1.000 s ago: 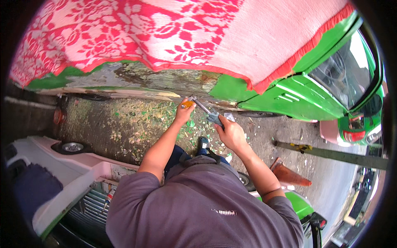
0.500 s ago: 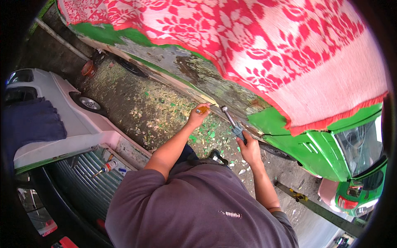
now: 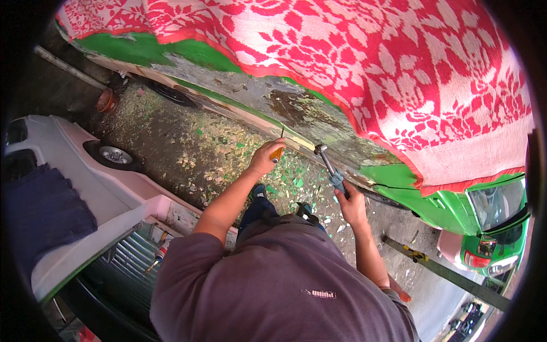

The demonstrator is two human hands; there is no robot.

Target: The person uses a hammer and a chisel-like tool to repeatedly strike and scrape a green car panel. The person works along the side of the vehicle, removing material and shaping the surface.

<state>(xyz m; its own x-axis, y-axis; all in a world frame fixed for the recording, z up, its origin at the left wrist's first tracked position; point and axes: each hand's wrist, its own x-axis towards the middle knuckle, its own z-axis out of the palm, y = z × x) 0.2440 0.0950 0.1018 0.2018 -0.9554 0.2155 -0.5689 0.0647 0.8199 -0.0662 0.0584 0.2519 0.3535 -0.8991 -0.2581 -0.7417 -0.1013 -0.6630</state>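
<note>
My left hand (image 3: 264, 158) is closed around the amber handle of a screwdriver (image 3: 277, 154). Its thin shaft points away from me, toward the lower edge of a green car's side panel (image 3: 245, 91). That panel is scraped to patchy grey, with brown and pale yellow areas. In my right hand (image 3: 352, 205) is a hammer (image 3: 329, 164) with a metal shaft and blue-grey grip. The hammer's head is raised near the panel's lower edge, to the right of the screwdriver and apart from it. Whether the screwdriver tip touches the panel is hard to tell.
A red-and-white floral cloth (image 3: 353, 62) drapes over the green car. Paint flakes (image 3: 222, 148) litter the ground around my shoes (image 3: 259, 191). At left stands a pale pickup (image 3: 68, 137) with a dark cloth (image 3: 51, 211) on it. A beam (image 3: 450, 273) lies at right.
The view has shifted, so the panel and cloth sit farther right. My left hand has moved left along the panel, and the screwdriver now points more straight away from me. Both tools stay held.
</note>
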